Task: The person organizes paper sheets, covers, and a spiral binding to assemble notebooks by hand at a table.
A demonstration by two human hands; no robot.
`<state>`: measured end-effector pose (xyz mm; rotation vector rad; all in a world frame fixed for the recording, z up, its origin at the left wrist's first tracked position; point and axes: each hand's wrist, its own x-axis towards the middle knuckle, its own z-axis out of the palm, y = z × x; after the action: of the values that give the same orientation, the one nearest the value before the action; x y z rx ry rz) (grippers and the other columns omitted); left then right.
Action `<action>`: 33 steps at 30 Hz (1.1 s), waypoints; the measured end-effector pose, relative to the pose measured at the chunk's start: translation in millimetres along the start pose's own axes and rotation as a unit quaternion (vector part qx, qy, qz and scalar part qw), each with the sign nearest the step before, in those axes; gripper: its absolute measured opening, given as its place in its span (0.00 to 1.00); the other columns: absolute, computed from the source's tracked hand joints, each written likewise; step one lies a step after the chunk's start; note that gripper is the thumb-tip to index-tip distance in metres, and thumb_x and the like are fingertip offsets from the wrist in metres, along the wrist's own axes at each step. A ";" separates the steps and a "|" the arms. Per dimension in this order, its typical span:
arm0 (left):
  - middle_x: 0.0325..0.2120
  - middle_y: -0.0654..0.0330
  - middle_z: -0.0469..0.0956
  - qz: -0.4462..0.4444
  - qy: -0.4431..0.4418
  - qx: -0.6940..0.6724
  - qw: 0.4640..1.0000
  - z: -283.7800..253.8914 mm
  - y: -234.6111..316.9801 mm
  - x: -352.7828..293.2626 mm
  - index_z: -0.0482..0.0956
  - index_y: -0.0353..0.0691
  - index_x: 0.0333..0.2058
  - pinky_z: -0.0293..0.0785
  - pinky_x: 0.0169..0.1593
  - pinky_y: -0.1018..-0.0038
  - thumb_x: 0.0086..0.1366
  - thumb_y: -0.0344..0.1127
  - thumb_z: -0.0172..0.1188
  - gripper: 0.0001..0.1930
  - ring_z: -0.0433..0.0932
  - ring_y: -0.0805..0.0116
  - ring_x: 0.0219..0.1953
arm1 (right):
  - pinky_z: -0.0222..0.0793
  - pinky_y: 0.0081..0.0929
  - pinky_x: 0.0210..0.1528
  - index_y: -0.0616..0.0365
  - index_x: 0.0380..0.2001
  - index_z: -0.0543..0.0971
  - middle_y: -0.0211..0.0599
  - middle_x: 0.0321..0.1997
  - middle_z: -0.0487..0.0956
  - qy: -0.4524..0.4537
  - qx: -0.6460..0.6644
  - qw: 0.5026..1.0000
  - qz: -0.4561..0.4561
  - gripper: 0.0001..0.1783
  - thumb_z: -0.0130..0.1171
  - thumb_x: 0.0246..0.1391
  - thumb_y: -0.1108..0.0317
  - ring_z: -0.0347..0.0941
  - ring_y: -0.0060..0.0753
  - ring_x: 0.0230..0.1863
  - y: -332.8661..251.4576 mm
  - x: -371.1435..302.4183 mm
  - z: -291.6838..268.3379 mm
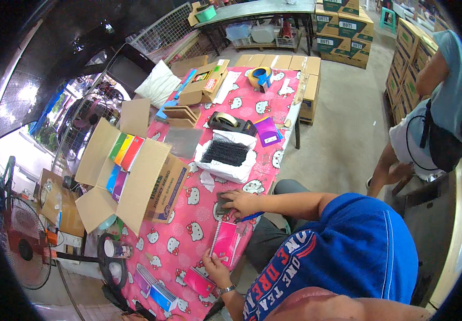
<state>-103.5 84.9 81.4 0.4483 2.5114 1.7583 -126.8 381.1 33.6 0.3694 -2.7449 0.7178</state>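
A pink spiral-bound notebook (224, 242) lies on the table near its right edge. My left hand (217, 272), with a watch at the wrist, has its fingers closed on the notebook's near end. Just beyond the far end, my right hand (243, 202) grips a small dark grey block (222, 204); its exact kind is unclear. Beside my left hand rests another pink notebook (199, 282). A stack of purple and blue notebooks (156, 289) sits at the near left. Farther off, a white-lined tray (225, 155) holds many black wire spirals.
An open carton (153, 184) with colourful notebooks stands on the left. Behind the tray are a black tape dispenser (231, 122), purple booklets (268, 131) and a tape gun (260, 78). A cup (117, 249) is at the left edge. Another person (429, 112) stands at right by stacked cartons.
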 end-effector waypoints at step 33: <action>0.32 0.61 0.76 -0.047 0.089 -0.083 0.991 15.3 -6.6 -20.9 0.73 0.34 0.44 0.76 0.36 0.78 0.68 0.30 0.56 0.08 0.78 0.76 0.32 | 0.69 0.40 0.48 0.57 0.56 0.73 0.48 0.44 0.74 0.007 0.286 0.958 -0.023 0.31 0.66 0.47 0.62 0.72 0.48 0.46 -122.1 -42.4 -45.2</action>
<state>-81.8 91.4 67.2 0.1665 2.4217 2.0326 -40.2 308.4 110.8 0.5376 -2.4543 1.4905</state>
